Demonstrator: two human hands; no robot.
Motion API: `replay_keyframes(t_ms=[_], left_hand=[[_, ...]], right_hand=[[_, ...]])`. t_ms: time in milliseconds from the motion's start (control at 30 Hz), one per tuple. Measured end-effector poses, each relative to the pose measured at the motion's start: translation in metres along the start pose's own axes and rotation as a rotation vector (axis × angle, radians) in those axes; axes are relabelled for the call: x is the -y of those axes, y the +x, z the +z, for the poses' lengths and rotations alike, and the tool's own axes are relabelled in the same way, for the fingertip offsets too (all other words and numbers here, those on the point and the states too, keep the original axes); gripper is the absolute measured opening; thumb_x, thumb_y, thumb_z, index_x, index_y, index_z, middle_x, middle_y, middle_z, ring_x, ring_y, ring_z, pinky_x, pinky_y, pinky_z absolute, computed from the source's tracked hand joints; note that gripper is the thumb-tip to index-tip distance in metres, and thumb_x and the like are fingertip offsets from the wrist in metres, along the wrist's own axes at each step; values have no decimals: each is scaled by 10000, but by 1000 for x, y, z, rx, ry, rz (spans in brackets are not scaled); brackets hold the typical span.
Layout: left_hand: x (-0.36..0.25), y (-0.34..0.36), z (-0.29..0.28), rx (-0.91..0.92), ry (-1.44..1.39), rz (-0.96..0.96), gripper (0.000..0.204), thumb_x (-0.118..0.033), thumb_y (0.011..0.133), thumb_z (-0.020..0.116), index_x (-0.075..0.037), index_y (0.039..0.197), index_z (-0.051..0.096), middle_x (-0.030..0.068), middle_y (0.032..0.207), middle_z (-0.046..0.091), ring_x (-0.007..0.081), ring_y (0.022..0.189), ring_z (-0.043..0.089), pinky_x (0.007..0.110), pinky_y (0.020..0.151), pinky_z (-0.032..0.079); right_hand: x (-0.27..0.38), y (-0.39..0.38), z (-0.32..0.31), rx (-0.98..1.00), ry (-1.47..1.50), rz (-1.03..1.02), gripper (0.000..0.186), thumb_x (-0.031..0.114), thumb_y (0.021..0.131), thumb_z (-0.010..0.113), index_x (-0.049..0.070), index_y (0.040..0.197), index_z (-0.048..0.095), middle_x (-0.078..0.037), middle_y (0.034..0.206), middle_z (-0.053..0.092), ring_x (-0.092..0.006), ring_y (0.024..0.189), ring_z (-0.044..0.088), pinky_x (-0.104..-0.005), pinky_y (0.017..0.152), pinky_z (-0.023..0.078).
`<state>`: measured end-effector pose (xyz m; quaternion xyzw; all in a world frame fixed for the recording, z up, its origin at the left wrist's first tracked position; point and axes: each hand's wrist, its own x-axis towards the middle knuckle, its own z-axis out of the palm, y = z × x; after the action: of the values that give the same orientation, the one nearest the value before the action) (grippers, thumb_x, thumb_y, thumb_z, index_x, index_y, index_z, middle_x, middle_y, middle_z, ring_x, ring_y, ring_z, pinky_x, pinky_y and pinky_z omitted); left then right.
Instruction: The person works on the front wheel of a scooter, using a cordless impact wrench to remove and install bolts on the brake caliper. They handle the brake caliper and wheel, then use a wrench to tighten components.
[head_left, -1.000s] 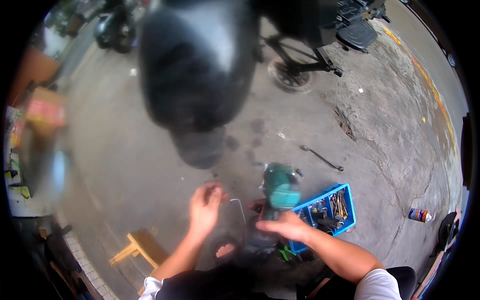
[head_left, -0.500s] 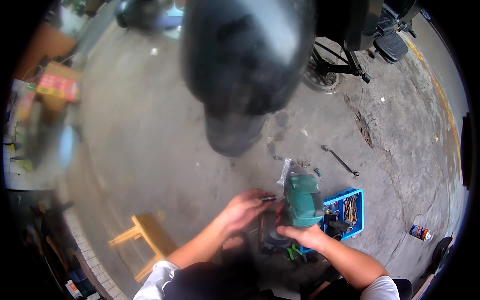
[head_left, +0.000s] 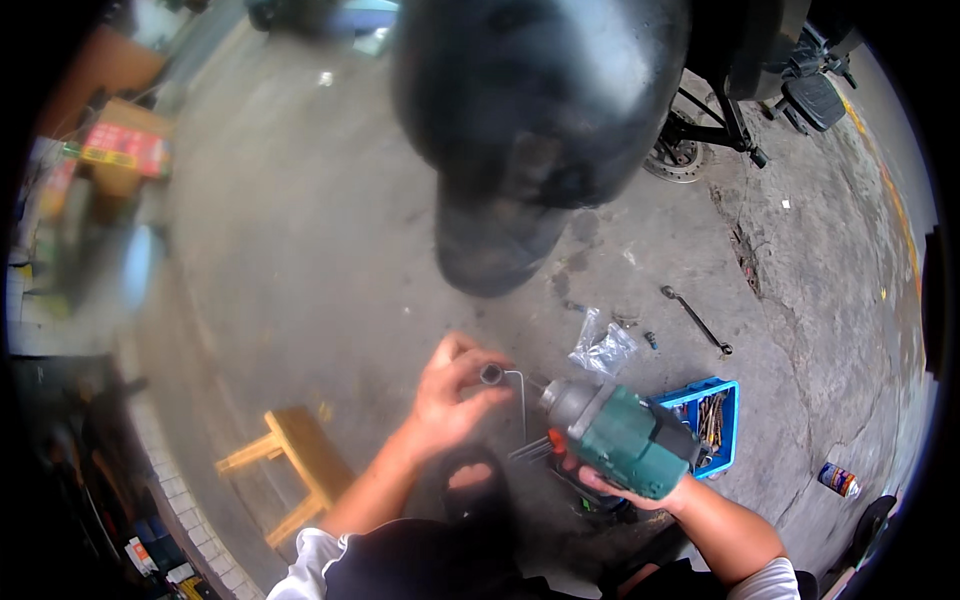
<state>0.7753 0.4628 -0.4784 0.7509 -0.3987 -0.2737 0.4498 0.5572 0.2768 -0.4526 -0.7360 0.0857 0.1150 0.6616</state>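
My left hand (head_left: 455, 390) pinches a short dark socket (head_left: 491, 374) between thumb and fingers, its open end facing up. My right hand (head_left: 625, 487) is wrapped round the grip of a green cordless impact wrench (head_left: 628, 440), which has a grey nose and a red part near the trigger. The wrench's nose points left toward the socket, with a gap between them. A thin bent metal rod (head_left: 522, 400) shows between the two, just right of the socket. Below the wrench, dark items are partly hidden.
A blue tray (head_left: 732, 425) of bits and sockets lies right of the wrench. Beyond are a clear plastic bag (head_left: 605, 350), a bolt (head_left: 651, 341) and a spanner (head_left: 697, 321). A wooden stool (head_left: 305, 455), a spray can (head_left: 838, 479) and a large black rounded body (head_left: 540, 100) surround my hands.
The impact wrench has swung from pointing away to pointing left, and its nose now shows. My left hand has risen slightly and turned the socket end-up. The view has shifted a little.
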Motion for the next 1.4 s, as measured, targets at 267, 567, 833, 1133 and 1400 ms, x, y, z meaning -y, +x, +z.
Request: replay_keyframes(t_ms=[267, 567, 833, 1133, 1400], left_hand=[[-16, 6, -18, 144, 63, 258, 289, -134, 803, 758, -40, 1061, 666, 114, 954, 634, 270, 801, 628, 358, 712, 521], [-28, 11, -34, 205, 98, 277, 328, -143, 780, 765, -52, 1088, 705, 98, 886, 641, 246, 739, 628, 365, 631, 509], [-39, 20, -42, 306, 222, 370, 415, -296, 769, 801, -66, 1098, 698, 72, 838, 628, 270, 687, 610, 369, 590, 492], [-57, 22, -45, 503, 336, 383, 399, -286, 787, 785, -57, 1088, 657, 49, 796, 603, 264, 633, 618, 372, 509, 461], [-60, 17, -49, 753, 292, 251, 364, -250, 854, 751, -15, 1107, 635, 86, 917, 678, 294, 686, 659, 386, 526, 491]], right_hand=[[3, -9, -5, 120, 198, -14, 444, 45, 942, 657, 65, 1369, 537, -83, 1335, 592, -195, 1179, 591, -336, 1007, 507], [3, -19, -6, 261, 477, 295, 382, 88, 1034, 486, 60, 1415, 496, -103, 1449, 517, -235, 1306, 522, -386, 1139, 434], [-11, -14, -4, 204, 176, 23, 303, 161, 954, 665, 117, 1254, 662, -64, 1297, 644, -237, 1186, 607, -369, 1019, 483], [-14, -20, -2, 226, 293, 46, 290, 151, 932, 710, 88, 1212, 668, -65, 1164, 694, -210, 1032, 655, -338, 905, 531], [-8, -27, 9, 416, 480, 322, 280, 108, 992, 608, 55, 1266, 622, -81, 1200, 665, -188, 1083, 648, -319, 965, 528]])
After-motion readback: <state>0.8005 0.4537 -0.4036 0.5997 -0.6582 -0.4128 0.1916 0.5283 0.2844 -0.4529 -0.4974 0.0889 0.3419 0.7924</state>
